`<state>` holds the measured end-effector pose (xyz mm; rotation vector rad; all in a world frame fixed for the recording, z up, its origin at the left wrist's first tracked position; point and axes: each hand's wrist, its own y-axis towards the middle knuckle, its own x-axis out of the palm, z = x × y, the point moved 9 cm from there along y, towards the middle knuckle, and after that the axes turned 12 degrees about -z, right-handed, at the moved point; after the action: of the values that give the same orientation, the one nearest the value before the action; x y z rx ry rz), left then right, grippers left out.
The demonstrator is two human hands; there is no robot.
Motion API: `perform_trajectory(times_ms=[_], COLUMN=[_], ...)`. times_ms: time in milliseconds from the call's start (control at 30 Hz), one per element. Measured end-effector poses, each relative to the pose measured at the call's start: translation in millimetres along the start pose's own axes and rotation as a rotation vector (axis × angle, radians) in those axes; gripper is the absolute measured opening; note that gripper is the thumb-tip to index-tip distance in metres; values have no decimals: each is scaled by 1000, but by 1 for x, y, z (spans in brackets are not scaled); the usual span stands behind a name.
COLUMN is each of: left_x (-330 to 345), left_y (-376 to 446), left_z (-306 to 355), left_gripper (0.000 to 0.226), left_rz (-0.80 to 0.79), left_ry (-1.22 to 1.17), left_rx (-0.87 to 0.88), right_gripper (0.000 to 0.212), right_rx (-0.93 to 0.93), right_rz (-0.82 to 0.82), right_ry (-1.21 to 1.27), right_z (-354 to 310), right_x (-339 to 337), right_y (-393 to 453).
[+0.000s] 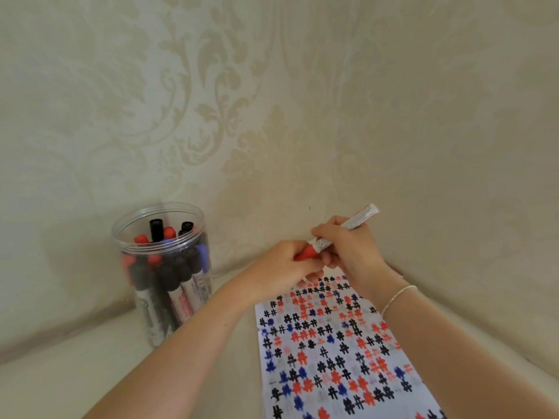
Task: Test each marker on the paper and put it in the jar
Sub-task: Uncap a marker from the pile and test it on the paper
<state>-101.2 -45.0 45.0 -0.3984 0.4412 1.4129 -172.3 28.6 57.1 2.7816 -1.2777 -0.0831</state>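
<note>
At the left, the jar (161, 267) is seen crowded with capped markers, so a hasty drop could be blocked. The red cap (305, 254) is pinched by the left hand (282, 272); ink could be smeared if it slips. The marker (348, 226) is gripped by the right hand (351, 247), above the paper (338, 352).

Right hand (348, 249) holding marker (351, 226), left hand (286, 267) gripping its red cap (305, 254), above paper (341, 352), jar (161, 267) left.

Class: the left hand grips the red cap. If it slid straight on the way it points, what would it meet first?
The right hand, probably: the left hand points right along the red marker, whose barrel the right hand holds.
</note>
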Motion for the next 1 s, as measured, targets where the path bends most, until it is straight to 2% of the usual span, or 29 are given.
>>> perform_trajectory(times_ms=[167,267,600,833,1000], left_x=[-4,-5,-3,12,28], left_y=[-1,-4,-11,-12,-7], left_z=[8,18,36,41,34], left_gripper=[35,35,40,41,45], left_rz=[52,89,142,137,20], left_ry=[52,86,155,-87,-285], left_rx=[53,101,177,228,187], right_gripper=[32,33,30,31,30], right_rx=[25,27,2,12,15], right_rz=[-7,-68,-315,-373,-429], right_ry=[-97,-113,88,30,-1], right_z=[-9,-13,-24,-29,-34], right_x=[-1,5,13,7,6], right_y=[0,1,-12,-20,-25])
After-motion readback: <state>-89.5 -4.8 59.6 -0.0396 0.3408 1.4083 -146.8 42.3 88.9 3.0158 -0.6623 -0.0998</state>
